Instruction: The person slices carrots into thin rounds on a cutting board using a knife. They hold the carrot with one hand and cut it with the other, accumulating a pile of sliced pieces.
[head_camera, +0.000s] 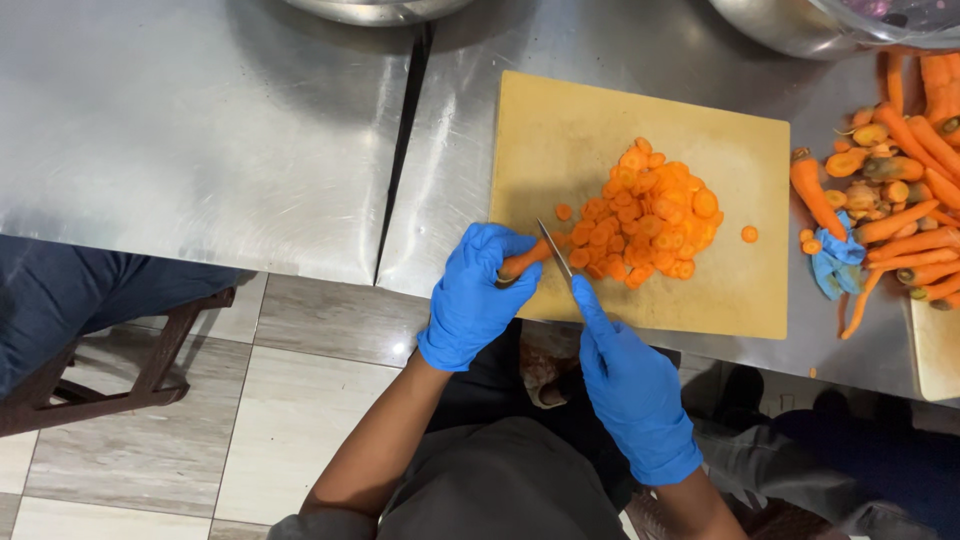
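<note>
The table (200, 130) is brushed metal with a dull sheen. On it, the cutting board (740, 290) looks like matt yellow plastic. Beside the board lies crumpled blue cloth (835, 265). Both gloves (470, 300) look like smooth blue rubber.

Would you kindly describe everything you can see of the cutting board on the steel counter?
The cutting board is a pale yellow rectangle with rounded corners, plastic by its look, lying flat at the near edge of the steel counter. A heap of carrot slices covers its middle, with one stray slice toward its right. The left hand holds a carrot piece at its near-left edge, and the knife in the right hand meets it there.
</note>
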